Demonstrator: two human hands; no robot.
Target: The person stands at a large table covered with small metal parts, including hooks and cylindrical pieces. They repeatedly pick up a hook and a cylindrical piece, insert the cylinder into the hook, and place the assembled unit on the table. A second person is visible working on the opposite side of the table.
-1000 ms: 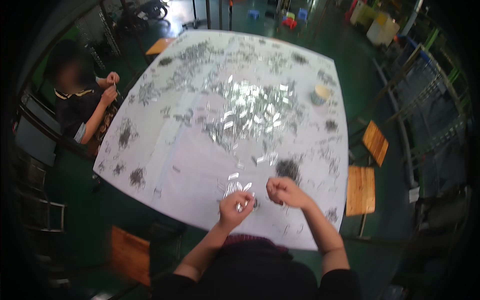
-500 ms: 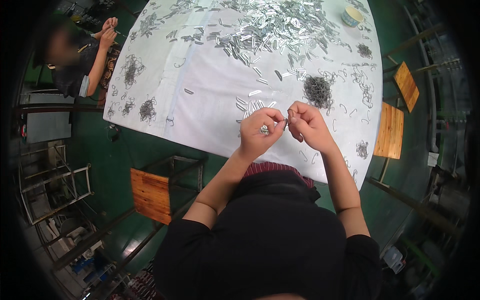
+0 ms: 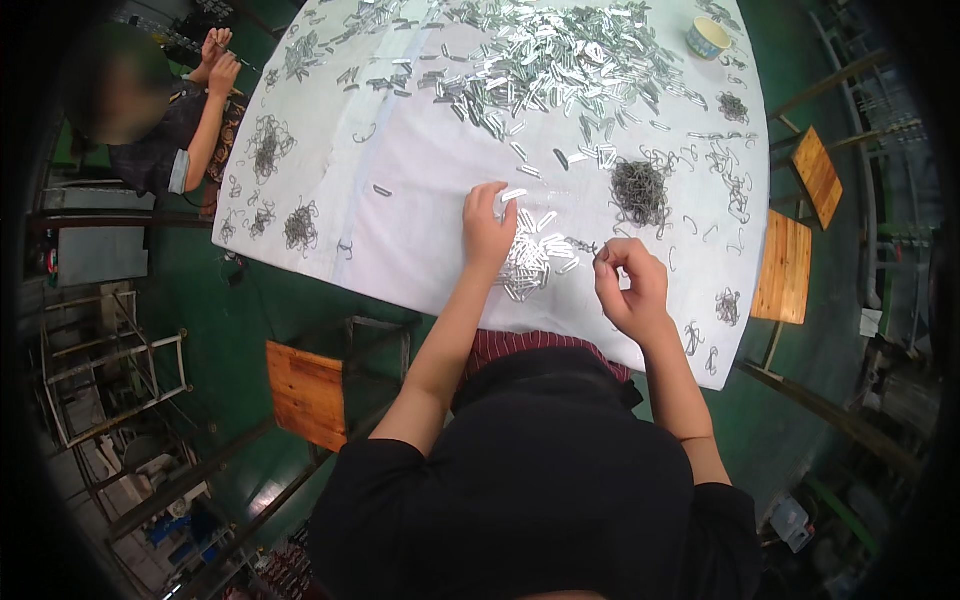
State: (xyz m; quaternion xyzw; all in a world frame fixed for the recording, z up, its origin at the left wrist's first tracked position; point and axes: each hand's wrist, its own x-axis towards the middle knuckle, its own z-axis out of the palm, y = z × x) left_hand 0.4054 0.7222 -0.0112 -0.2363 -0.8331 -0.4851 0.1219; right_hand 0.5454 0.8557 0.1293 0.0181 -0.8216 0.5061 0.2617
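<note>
My left hand reaches over the cloth with thumb and fingers apart. A shiny slotted metal piece lies by its fingertips. Just right of that hand is a small heap of the same silvery slotted pieces. My right hand is raised to the right of this heap, thumb and forefinger pinched. A small dark bit, which looks like a wire hook, shows at the pinch; its exact shape is too small to make out. Beyond the right hand sits a dense pile of dark wire hooks.
A large heap of silvery pieces covers the far middle of the white-covered table. Loose hooks lie along the right side. A patterned cup stands far right. Another person works at left. Wooden stools stand around.
My hands have parted from where they met. The left moved left and away from me toward a slotted piece and opened; the right came slightly nearer and right, still pinched.
</note>
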